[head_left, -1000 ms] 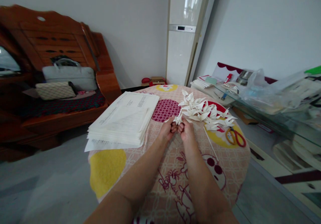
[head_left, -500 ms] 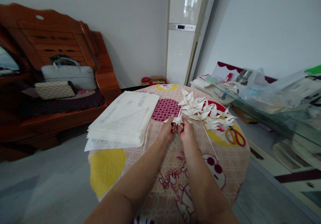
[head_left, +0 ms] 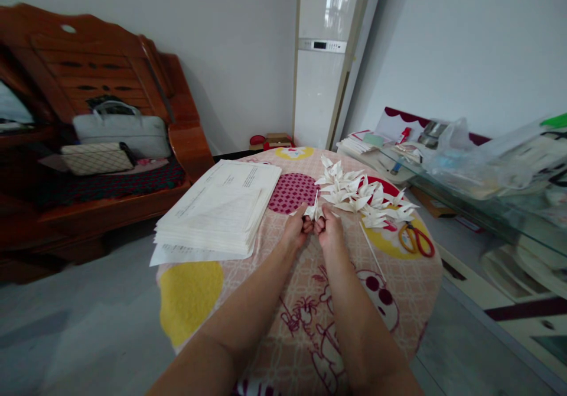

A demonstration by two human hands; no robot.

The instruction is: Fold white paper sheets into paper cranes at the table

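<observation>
My left hand (head_left: 296, 230) and my right hand (head_left: 328, 229) meet at the middle of a round table (head_left: 305, 301) with a patterned cloth. Both pinch one small white folded paper figure (head_left: 314, 211), fingers curled round its base. Just beyond them lies a heap of several finished white paper figures (head_left: 361, 198). A thin white stick (head_left: 372, 253) rests on the cloth to the right of my right wrist.
A thick stack of white paper sheets (head_left: 219, 213) covers the table's left part. Orange-handled scissors (head_left: 415, 240) lie at the right edge. A wooden bench with bags (head_left: 115, 133) stands left, a tall white air conditioner (head_left: 323, 59) behind, a cluttered glass-topped stand (head_left: 478, 171) right.
The paper figure has shifted slightly between my fingers, with one point now sticking up. Hands stay in the same spot.
</observation>
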